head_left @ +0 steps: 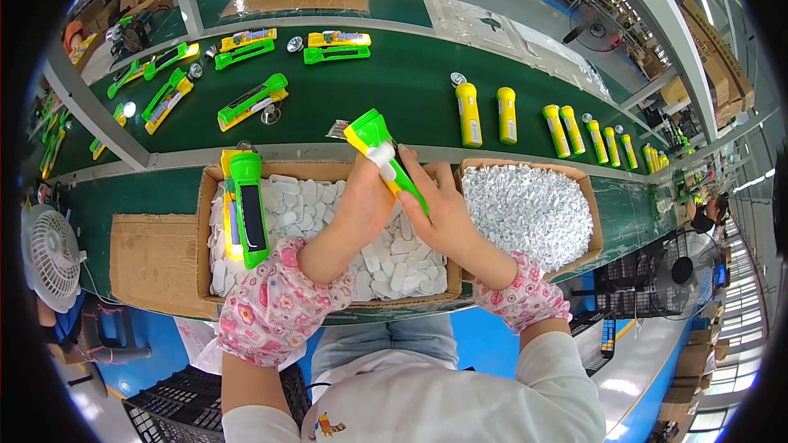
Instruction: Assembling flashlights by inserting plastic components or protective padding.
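Observation:
Both hands are together above a cardboard box [451, 279] of flat white oval pieces. Between them is a tilted green and yellow flashlight [367, 129], with a shiny reflector [337, 129] beside its head. My right hand [446, 212] is closed around the flashlight's green side. My left hand [364, 198] is closed against its lower side, where a white oval piece [381, 153] shows on the body by the fingers. The fingertips of my left hand are partly hidden. Another opened flashlight [249, 212] lies across the left part of the box, near my left forearm.
At my right is a box [597, 226] of small shiny metal pieces. Several opened flashlights [253, 101] lie on the green conveyor belt [377, 86] at left; several closed yellow ones [468, 115] lie at right. A metal post [94, 107] stands left, near a white fan [54, 256].

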`<state>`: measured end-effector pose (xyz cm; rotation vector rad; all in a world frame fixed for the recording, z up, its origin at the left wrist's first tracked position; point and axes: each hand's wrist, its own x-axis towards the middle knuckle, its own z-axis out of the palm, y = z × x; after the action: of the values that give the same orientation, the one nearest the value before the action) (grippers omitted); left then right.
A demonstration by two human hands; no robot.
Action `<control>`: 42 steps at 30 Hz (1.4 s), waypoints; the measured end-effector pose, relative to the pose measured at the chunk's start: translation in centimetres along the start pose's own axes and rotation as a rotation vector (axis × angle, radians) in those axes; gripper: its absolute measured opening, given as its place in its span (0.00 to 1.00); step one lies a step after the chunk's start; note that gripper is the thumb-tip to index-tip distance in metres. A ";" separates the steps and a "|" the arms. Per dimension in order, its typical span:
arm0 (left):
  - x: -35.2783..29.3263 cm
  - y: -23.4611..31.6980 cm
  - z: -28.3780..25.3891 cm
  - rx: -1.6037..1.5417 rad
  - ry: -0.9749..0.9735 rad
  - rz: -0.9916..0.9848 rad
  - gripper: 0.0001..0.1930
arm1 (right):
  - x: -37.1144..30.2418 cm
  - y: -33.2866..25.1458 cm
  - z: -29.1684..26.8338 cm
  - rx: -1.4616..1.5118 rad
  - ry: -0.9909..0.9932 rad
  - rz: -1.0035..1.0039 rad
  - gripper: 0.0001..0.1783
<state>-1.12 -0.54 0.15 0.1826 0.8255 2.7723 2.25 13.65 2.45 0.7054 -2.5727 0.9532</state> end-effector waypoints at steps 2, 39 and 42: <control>0.8 1.4 -1.2 0.042 0.077 -0.091 0.16 | 0.0 -0.7 -0.4 -0.152 -0.045 -0.015 0.30; 0.2 -0.5 -1.2 0.088 0.020 -0.265 0.23 | -0.7 4.4 -10.1 0.231 -0.094 -0.006 0.08; -1.1 -0.3 1.9 0.412 -0.116 -0.239 0.23 | 0.3 2.3 -8.5 0.332 -0.100 -0.072 0.11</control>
<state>0.39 0.38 1.51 0.2926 1.2856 2.3221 1.71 20.75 7.61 0.9469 -2.4776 1.3710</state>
